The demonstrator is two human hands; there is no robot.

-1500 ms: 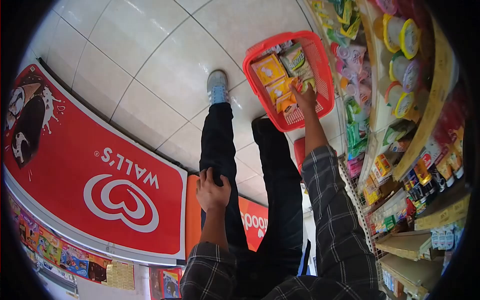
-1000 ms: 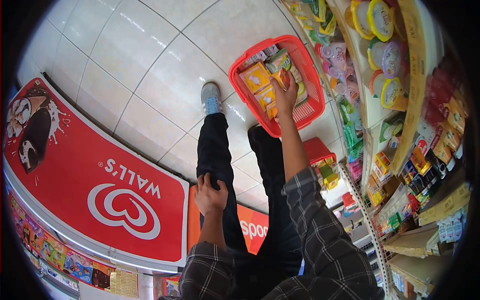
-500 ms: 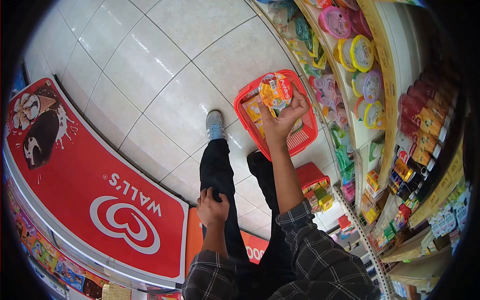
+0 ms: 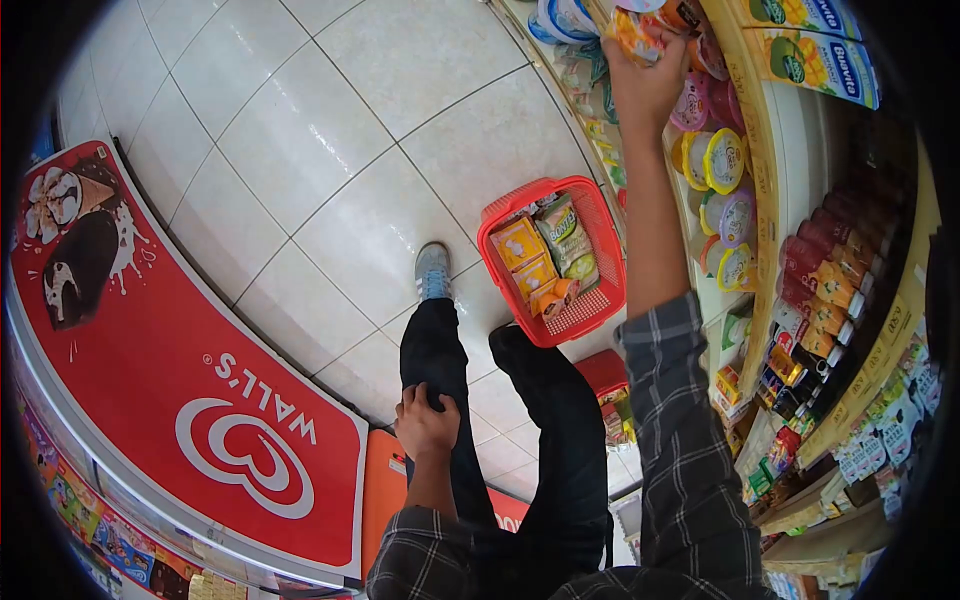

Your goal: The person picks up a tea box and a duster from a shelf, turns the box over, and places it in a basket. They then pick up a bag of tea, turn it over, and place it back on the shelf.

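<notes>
My right hand (image 4: 648,80) is up at the shelf, its fingers closed around an orange-and-yellow pudding cup (image 4: 636,36). The cup is partly covered by the hand, beside other cups on the shelf. My left hand (image 4: 427,418) rests on my left knee, holding nothing, its fingers slightly bent and apart. On the floor by the shelf stands a red shopping basket (image 4: 610,235). Inside it lie yellow packs (image 4: 520,243), a green-and-white snack bag (image 4: 566,232) and small orange cups (image 4: 556,298).
To the left is a red ice cream freezer (image 4: 190,350). Shelves on the right carry pink cups (image 4: 692,102), yellow-lidded cups (image 4: 722,160), bottles (image 4: 832,280) and juice cartons (image 4: 815,62). Another red basket (image 4: 602,373) stands near my right leg. Pale tiles (image 4: 300,130) cover the floor.
My right hand has moved from above the basket up to the shelf with the pudding cup, uncovering the basket's contents. The left hand has stayed on the knee. The view has shifted slightly.
</notes>
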